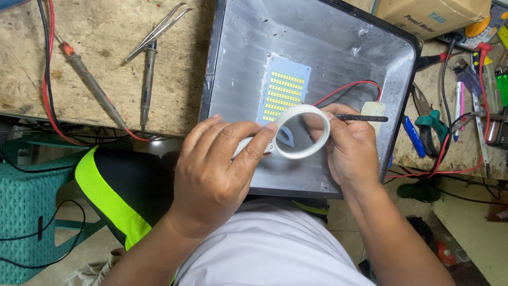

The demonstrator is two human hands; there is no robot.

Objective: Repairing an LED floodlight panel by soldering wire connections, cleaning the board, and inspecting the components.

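Note:
My left hand (219, 167) pinches the loose end of a roll of white tape (301, 132) between thumb and fingers. My right hand (349, 145) holds the roll's far side and also grips a thin black tool (365, 118) that points right. Both hands hover over a metal floodlight housing (328, 58) that rests on the bench edge and my lap. Inside it sits a white board of small yellow LEDs (284, 90). A red and a black wire (349, 87) run from the board toward the right wall.
A worn wooden bench (100, 58) holds tweezers (159, 29), a soldering iron (90, 79) and a probe. Right of the housing lie pliers (431, 124), pens, screwdrivers and a cardboard box (434, 13). A green plastic stool (26, 201) stands at lower left.

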